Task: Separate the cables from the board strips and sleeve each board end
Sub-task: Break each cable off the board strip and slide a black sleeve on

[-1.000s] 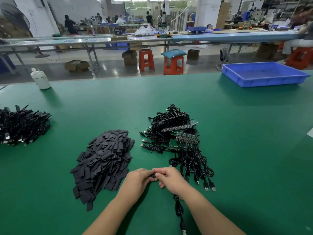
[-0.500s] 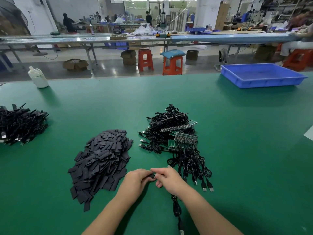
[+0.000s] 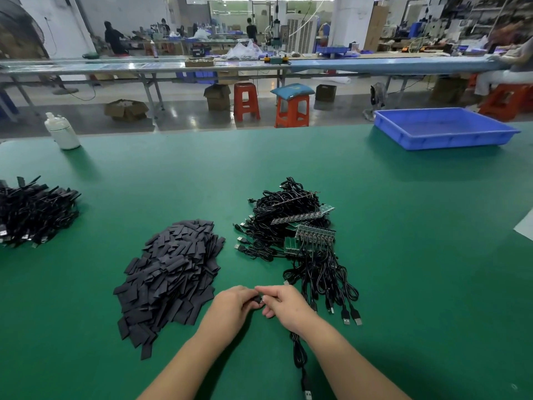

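Head view: sleeve pile (image 3: pixel 170 272) beside cable heap (image 3: pixel 297 235).

Nothing here can be read. The green board strips (image 3: pixel 313 236) in the cable heap, at about one o'clock from the hands, carry markings too small to make out. The white bottle (image 3: pixel 62 131) far off at ten o'clock shows no legible label, and the cardboard boxes (image 3: pixel 126 109) on the floor beyond the table's far edge, around eleven o'clock, bear no print I can tell.
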Tool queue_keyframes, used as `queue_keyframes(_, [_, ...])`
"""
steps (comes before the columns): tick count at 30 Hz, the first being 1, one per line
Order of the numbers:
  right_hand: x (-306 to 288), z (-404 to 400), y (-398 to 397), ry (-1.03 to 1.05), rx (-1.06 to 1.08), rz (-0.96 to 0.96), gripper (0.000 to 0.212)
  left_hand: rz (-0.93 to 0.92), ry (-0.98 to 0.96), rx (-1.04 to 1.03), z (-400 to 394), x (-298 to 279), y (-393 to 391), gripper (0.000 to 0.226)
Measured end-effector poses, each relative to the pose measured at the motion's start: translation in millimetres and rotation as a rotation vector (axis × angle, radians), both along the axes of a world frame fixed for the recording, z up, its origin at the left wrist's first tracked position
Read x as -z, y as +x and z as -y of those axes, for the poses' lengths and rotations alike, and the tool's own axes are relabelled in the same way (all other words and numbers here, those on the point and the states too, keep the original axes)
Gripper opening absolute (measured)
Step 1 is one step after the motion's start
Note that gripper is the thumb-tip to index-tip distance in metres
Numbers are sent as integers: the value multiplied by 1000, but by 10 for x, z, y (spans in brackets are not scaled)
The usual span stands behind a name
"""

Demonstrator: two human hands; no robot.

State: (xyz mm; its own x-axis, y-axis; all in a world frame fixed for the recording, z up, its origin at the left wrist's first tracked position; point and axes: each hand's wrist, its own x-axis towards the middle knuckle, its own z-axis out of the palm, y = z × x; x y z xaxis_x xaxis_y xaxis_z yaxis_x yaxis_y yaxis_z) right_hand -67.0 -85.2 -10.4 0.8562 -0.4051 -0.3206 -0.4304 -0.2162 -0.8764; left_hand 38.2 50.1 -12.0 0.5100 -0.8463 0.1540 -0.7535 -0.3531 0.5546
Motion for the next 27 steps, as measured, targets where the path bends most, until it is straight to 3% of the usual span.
queue_keyframes(7, [-34,-24,-18,-34,-9,24,37,61,39,-16,-31,94,0,22])
queue_keyframes(10, [-44,-32,-11,3,0,57,32,-13,-51,-118,-19,105,-55,20])
queue_keyframes(15, [-24,0,-4,30,22,60,12,-145,-35,-155,45,13,7,14])
queue_keyframes(19, [-35,-3,36,53,30,45,14,-50,2,-55,-19,-28,66,29])
queue_keyframes(23, [-52,-10,22,68,23,44,17,190,59,-12,-70,-94,56,27])
queue_keyframes(27, [-94,-1,-1,73,2,44,24,181,2,5,-68,-144,82,22])
